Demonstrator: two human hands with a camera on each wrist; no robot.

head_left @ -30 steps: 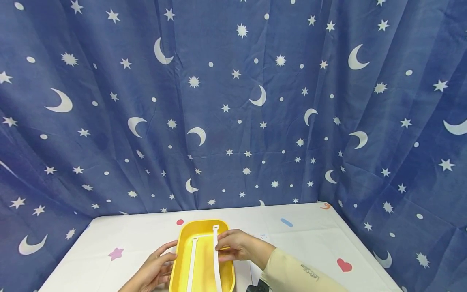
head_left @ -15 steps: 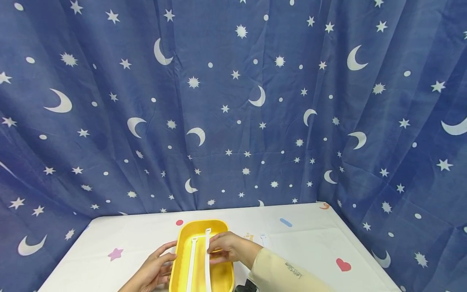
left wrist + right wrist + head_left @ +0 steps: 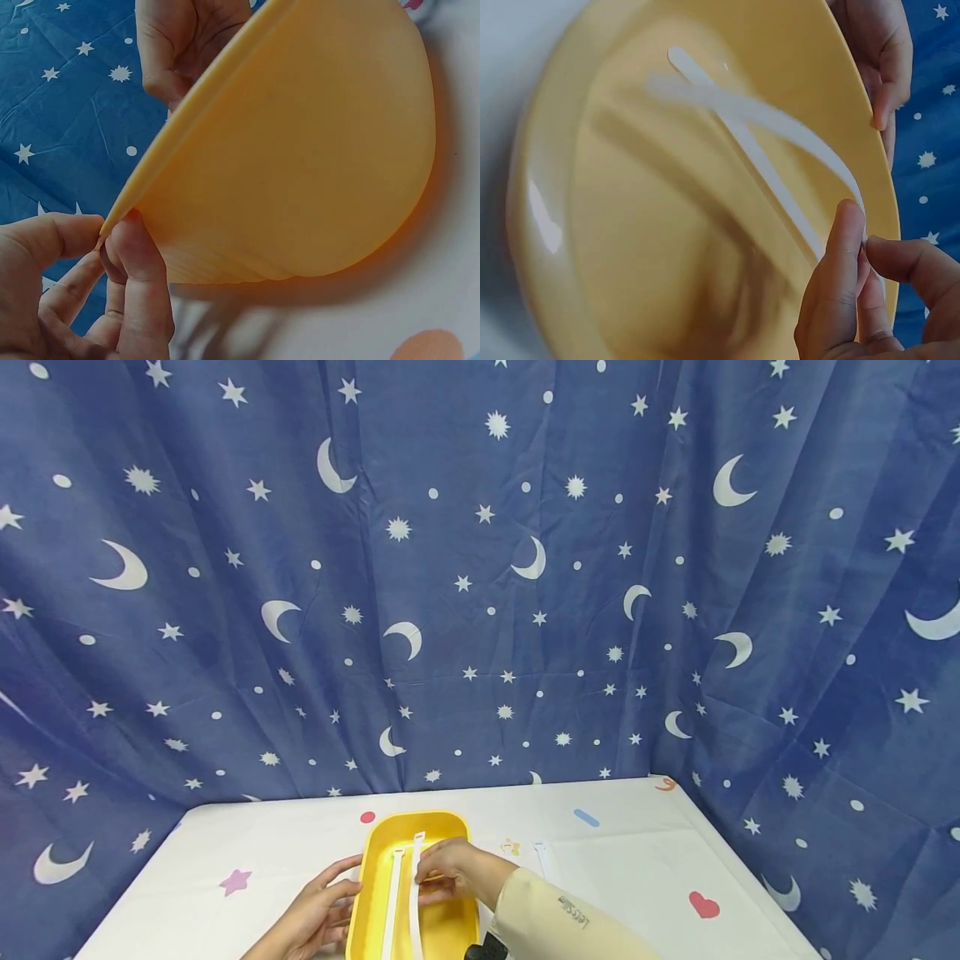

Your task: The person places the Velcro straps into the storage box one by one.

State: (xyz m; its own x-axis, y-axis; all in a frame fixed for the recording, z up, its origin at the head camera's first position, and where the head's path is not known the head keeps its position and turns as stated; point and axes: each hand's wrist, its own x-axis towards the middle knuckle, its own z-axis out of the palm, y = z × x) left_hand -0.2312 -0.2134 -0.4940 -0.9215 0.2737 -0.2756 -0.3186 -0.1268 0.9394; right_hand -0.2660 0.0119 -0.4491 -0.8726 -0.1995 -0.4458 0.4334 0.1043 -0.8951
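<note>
A yellow tray [image 3: 431, 816] with rounded corners rests on the table in the head view. My left hand [image 3: 318, 912] grips its left rim, thumb and fingertips pinching the edge in the left wrist view. My right hand [image 3: 453, 870] reaches over the tray from the right and pinches a white strap [image 3: 415, 922] with a slotted head. In the right wrist view this strap [image 3: 787, 133] arches above the tray floor, its free end blurred. A second white strap [image 3: 391, 906] lies lengthwise in the tray, to the left of the held one, and crosses beneath it in the right wrist view.
Another white strap [image 3: 542, 860] lies on the white patterned tablecloth [image 3: 622, 860] to the right of the tray, partly behind the right sleeve [image 3: 555, 914]. A blue curtain [image 3: 480, 610] with moons and stars surrounds the table.
My right hand has moved left over the tray, bringing the held strap close to the lying one. The strap on the table now shows more. My left hand stays on the rim.
</note>
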